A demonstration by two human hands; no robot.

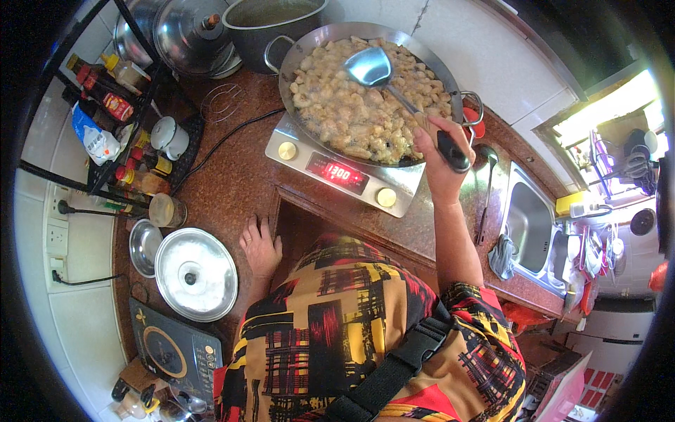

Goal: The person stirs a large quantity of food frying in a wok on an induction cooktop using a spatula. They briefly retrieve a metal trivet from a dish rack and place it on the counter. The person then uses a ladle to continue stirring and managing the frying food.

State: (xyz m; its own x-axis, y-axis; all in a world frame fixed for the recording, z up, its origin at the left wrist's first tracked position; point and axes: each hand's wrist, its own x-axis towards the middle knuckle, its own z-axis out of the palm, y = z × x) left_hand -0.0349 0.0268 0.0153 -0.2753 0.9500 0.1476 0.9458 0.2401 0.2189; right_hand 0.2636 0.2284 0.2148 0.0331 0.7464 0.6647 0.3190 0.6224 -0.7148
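Observation:
A wide metal wok [464, 79] full of browned chunks of food [337, 111] in bubbling oil stands on an induction cooker [337, 169] with a lit red display. My right hand [440, 150] grips the wooden handle of a wok spatula [370, 67]. The spatula's steel blade is over the food; whether it touches the food I cannot tell. My left hand [260, 245] rests on the edge of the brown countertop [221, 163], fingers a little apart and holding nothing. Beside it lies a round metal lid [196, 274] with a black knob.
A ladle [488, 169] lies between the cooker and the steel sink [529, 221]. A grey cloth [501, 257] hangs at the sink's edge. Left stands a black rack [95, 182] with bottles. Behind is a dark pot [263, 37]. A second flat cooker [174, 348] sits lower left.

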